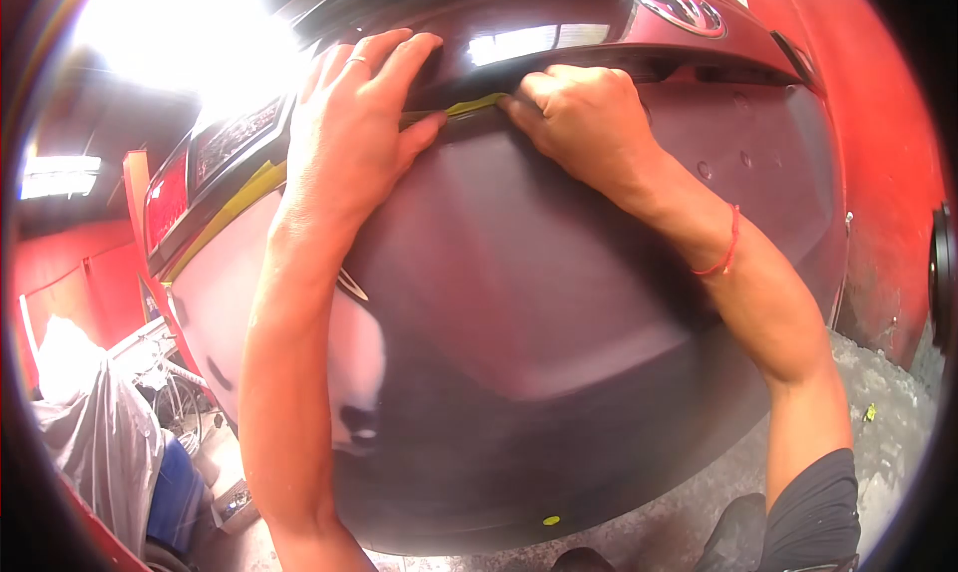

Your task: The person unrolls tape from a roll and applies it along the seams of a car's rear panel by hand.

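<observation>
A strip of yellow masking tape (474, 104) runs along the seam below the car's dark upper rear panel. My left hand (349, 133) lies on that panel with its fingers stretched out, its thumb beside the tape. Closed on the tape's right end is my right hand (589, 123), thumb and fingers pinched together. More yellow tape (232, 211) follows the lower edge of the tail light (167, 205) at the left. Below both hands spreads the dull dark lower panel (519, 273), with a lighter patch to its left.
A chrome emblem (679, 6) sits on the car at upper right. Red walls (883, 103) stand at both sides. At lower left are a grey plastic cover (105, 452), a blue object (175, 497) and a bicycle wheel (178, 402). Yellow scraps show at lower middle and right.
</observation>
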Tool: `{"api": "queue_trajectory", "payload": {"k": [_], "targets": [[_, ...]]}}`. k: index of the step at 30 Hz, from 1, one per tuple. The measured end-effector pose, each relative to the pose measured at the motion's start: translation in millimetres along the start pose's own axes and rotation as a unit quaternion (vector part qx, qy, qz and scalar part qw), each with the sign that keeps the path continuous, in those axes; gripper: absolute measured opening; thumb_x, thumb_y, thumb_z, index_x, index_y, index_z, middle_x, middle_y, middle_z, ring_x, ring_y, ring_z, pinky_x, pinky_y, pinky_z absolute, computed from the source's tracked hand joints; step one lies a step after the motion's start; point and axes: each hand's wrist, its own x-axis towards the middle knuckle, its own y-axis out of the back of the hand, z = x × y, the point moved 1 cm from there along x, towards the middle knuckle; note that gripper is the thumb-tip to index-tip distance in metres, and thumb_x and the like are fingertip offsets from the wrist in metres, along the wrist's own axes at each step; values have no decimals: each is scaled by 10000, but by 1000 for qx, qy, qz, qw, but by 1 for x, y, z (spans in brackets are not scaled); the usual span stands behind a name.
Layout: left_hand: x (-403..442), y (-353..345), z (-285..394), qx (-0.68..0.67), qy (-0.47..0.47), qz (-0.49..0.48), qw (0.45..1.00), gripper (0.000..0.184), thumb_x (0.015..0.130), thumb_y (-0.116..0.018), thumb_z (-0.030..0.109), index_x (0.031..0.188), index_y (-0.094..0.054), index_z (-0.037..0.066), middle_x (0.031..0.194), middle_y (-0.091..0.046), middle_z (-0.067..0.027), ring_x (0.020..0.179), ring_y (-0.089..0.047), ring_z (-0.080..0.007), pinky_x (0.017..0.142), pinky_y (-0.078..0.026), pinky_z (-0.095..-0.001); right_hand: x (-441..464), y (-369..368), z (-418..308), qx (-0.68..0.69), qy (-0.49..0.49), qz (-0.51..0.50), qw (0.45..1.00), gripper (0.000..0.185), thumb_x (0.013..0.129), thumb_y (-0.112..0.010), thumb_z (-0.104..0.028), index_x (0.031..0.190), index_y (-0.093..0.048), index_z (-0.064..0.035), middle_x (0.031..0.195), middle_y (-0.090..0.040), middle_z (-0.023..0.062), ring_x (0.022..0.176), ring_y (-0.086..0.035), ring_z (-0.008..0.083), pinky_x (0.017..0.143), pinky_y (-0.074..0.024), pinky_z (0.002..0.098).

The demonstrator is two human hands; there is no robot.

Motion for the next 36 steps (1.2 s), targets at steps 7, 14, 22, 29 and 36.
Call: {"api": "queue_trajectory", "payload": {"k": [7, 14, 22, 29, 36], "targets": [[15, 0, 18, 42, 39, -36, 998, 610, 742, -855, 192, 1277, -576, 94, 1262, -599, -103, 1123, -607, -353, 923, -513, -450, -2, -3, 3, -62, 51, 3, 997, 151, 830, -664, -143, 702, -606, -89, 684, -648, 63, 639, -682, 241, 536, -545, 373], [18, -17, 19, 107, 17, 30, 994, 658, 726, -862, 243, 1273, -538, 74, 1281, -581, -161, 1145, -566, -389, 947, -491, -459, -1, 4, 19, -103, 64, -39, 992, 190, 858, -692, -217, 749, -630, -73, 727, -661, 49, 657, -681, 222, 545, -550, 366], [31, -10, 36, 106, 62, -64, 990, 724, 718, -881, 291, 1305, -522, 63, 1267, -581, -196, 1142, -571, -405, 922, -513, -479, -31, 15, 45, -7, 35, 33, 999, 241, 879, -721, -256, 798, -647, -41, 757, -641, 98, 784, -666, 278, 665, -561, 386], [34, -17, 35, 130, 75, -63, 987, 776, 720, -882, 356, 1332, -502, 66, 1243, -574, -206, 1092, -594, -412, 854, -544, -486, -19, 17, 38, 38, -26, -16, 999, 337, 870, -740, -342, 761, -633, -41, 739, -642, 109, 731, -662, 302, 660, -546, 400], [35, -18, 46, 170, 89, -62, 979, 761, 747, -851, 402, 1335, -502, 68, 1245, -582, -203, 1113, -592, -393, 858, -550, -475, -14, 1, 33, -76, -15, 9, 997, 408, 808, -800, -404, 649, -597, -88, 626, -596, 65, 589, -625, 232, 476, -478, 358]]}}
